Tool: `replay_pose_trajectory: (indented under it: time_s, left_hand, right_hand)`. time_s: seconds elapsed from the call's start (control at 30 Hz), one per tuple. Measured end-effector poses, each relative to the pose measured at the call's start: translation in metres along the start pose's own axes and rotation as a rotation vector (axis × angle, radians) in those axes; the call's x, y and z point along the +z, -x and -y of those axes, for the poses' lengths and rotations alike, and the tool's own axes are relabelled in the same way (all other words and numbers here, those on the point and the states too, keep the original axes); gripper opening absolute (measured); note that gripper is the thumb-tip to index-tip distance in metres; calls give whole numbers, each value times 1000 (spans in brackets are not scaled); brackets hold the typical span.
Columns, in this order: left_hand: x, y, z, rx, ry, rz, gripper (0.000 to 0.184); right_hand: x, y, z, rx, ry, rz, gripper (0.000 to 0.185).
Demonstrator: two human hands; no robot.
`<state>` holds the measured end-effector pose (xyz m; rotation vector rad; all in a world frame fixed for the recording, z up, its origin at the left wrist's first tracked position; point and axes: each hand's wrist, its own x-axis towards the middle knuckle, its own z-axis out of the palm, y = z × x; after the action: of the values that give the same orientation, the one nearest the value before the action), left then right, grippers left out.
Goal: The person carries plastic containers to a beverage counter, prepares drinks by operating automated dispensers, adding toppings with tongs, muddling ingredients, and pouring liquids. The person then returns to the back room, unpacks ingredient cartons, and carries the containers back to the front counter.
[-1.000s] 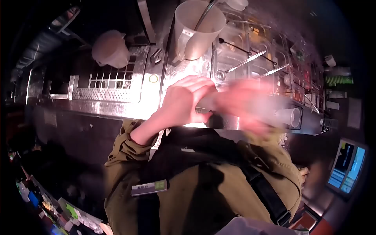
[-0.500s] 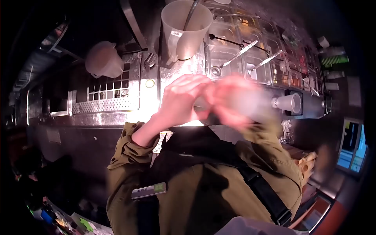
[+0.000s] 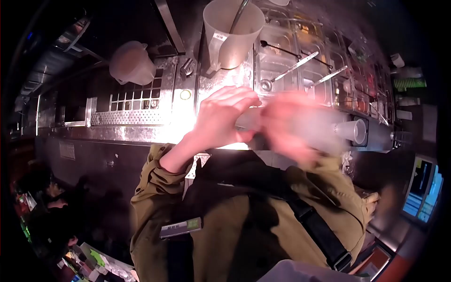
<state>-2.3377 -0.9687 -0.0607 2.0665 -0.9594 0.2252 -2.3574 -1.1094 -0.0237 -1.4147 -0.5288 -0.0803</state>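
In left hand (image 3: pixel 218 117), blurred greyish container (image 3: pixel 249 119)

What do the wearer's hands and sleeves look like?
Left hand: bare, no glove or watch visible. Left sleeve: olive-brown, bunched up the forearm, dark spots on it. Right hand: looks bare, too blurred for detail. Right sleeve: same olive-brown, cuff blurred.

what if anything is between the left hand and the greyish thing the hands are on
Nothing visible: the left hand curls right around the near end of the greyish thing. The right hand is motion-blurred, so its grip can't be made out.
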Motion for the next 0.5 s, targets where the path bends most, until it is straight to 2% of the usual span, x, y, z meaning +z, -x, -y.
replay_pose_trajectory:
  time_s: [0.07, 0.13, 0.17, 0.23, 0.3, 0.37, 0.43, 0.5]
  left_hand:
    - [2, 2, 0, -38, 3, 29, 44]
    - [3, 0, -8, -22, -4, 45, 46]
    - [1, -3, -7, -15, -25, 35, 47]
    - [5, 2, -4, 10, -97, 8, 47]
    - [6, 4, -3, -20, -2, -62, 49]
    - [5, 5, -3, 34, -130, -35, 51]
    - [9, 6, 2, 38, 15, -11, 52]
    - [3, 12, -11, -253, 97, 96, 57]
  right_hand:
    - [-5, 3, 5, 31, -41, -51, 25]
    - [-37, -22, 77, -138, 176, 264, 21]
    - [-36, -19, 82, -125, 161, 278, 20]
    - [-20, -4, 53, -69, 54, 180, 18]
    - [-4, -5, 24, -107, 21, 125, 16]
    - [-6, -7, 20, -110, 32, 93, 15]
    - [-11, -9, 33, -66, 98, 104, 13]
    - [-3, 9, 27, -51, 190, 91, 11]
